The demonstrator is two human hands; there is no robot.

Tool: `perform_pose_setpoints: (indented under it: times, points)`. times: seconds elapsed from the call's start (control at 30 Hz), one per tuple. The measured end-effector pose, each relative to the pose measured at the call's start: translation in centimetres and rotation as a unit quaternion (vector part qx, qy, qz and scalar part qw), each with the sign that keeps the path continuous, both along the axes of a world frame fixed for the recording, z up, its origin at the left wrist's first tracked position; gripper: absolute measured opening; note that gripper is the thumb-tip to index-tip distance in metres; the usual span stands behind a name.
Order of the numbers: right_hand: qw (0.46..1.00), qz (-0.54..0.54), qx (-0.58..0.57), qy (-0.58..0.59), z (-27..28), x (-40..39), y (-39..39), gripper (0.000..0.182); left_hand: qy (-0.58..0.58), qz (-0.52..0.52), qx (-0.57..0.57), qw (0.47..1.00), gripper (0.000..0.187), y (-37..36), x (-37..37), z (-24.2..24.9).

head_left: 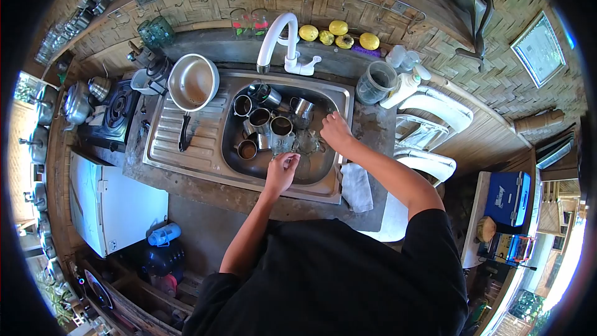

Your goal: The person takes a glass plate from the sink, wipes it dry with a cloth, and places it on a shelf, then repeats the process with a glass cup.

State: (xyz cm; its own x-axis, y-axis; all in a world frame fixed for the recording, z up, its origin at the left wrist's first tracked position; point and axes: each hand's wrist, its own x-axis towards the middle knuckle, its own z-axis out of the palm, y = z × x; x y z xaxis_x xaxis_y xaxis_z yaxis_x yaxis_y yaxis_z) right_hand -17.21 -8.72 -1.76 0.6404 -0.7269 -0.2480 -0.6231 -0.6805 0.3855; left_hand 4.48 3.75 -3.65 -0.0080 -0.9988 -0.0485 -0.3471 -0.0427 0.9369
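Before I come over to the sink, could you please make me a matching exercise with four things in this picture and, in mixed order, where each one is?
Things
1. Metal cups
2. Saucepan
3. Yellow fruit
4. Cloth

Places
A. On the ledge behind the tap
B. On the counter, to the right of the sink basin
C. Inside the sink basin
D. To the left of the tap, its dark handle pointing toward the person

Pairs: 1-C, 2-D, 3-A, 4-B

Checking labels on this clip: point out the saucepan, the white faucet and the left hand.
Saucepan (190, 77): head view, its inside.
White faucet (291, 45): head view, upright stem.
Left hand (281, 174): head view, back of hand.
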Motion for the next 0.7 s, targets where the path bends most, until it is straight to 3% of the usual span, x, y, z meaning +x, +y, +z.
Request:
perform_pose_setpoints:
  times: [0.43, 0.57, 0.7]
  points:
    - [0.994, 0.029, 0.015, -0.106, 5.4, -1.0, -0.6, 0.010, 0.002, -0.018, -0.025, 1.000, 0.021, 0.3, -0.1, 0.8]
    - [0.986, -0.024, 0.063, -0.151, 8.2, -1.4, -1.4, 0.010, 0.027, -0.015, 0.006, 1.000, 0.018, 0.5, 0.1, 1.1]
    - [0.939, -0.125, 0.159, -0.278, 13.2, -1.8, -1.2, 0.013, 0.042, -0.015, -0.010, 0.999, 0.018, 0.8, 0.3, 1.1]
